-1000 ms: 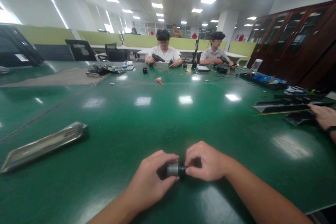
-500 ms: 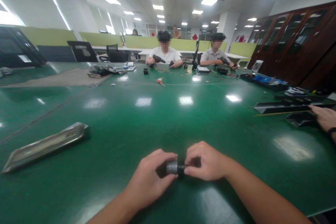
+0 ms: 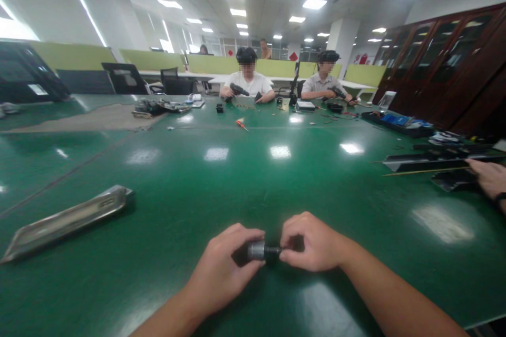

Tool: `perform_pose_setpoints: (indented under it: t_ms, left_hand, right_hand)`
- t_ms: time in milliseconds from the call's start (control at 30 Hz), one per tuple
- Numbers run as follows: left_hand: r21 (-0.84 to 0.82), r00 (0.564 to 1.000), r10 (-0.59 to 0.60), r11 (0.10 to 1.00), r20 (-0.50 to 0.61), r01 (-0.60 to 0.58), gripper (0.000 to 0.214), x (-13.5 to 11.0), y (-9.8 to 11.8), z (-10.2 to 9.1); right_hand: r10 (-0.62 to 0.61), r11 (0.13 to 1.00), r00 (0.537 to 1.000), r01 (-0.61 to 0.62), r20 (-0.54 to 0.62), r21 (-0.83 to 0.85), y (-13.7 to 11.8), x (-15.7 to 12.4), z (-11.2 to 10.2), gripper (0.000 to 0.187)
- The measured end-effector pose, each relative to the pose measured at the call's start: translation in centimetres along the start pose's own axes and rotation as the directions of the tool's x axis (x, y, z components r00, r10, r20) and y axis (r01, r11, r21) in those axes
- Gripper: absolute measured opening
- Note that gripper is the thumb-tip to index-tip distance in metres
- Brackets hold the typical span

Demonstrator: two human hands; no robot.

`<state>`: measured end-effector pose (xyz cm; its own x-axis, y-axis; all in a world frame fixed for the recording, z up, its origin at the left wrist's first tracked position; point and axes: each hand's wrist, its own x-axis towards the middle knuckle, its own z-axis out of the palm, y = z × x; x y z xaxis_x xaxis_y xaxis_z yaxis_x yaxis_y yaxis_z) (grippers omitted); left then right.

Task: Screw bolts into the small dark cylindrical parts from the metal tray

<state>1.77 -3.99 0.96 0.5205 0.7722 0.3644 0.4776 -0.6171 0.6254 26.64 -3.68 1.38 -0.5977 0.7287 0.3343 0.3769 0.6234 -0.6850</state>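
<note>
at six o'clock of the view, low over the green table [image 3: 253,184], the silver cylinder [image 3: 256,250] is gripped by the left hand [image 3: 227,260], thumb and fingers closed about its sides; the right hand [image 3: 308,245] appears to pinch the outer end of the black shaft [image 3: 272,253], on the cylinder's three o'clock side. progress, as judged: partway, the two pieces lying in line with shaft exposed between the hands; whether they are fully seated or loose cannot be told. clearance: ample room from the hands toward twelve, where an orange screwdriver [image 3: 242,125] lies well apart. limits: long tray [image 3: 71,221] at eight, black channels [image 3: 419,162] and a co-worker's hand [image 3: 490,175] at three, table edge at four.
</note>
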Motion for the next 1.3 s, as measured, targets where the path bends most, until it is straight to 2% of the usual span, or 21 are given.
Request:
perform_pose_setpoints:
  t_ms: [1300]
  left_hand:
    - [0.032,0.998,0.045,0.999,-0.047,-0.044,0.033,0.31,-0.01,-0.30]
  right_hand:
    - [0.013,0.999,1.000,-0.013,0.013,-0.030,0.36,-0.14,-0.60,0.012]
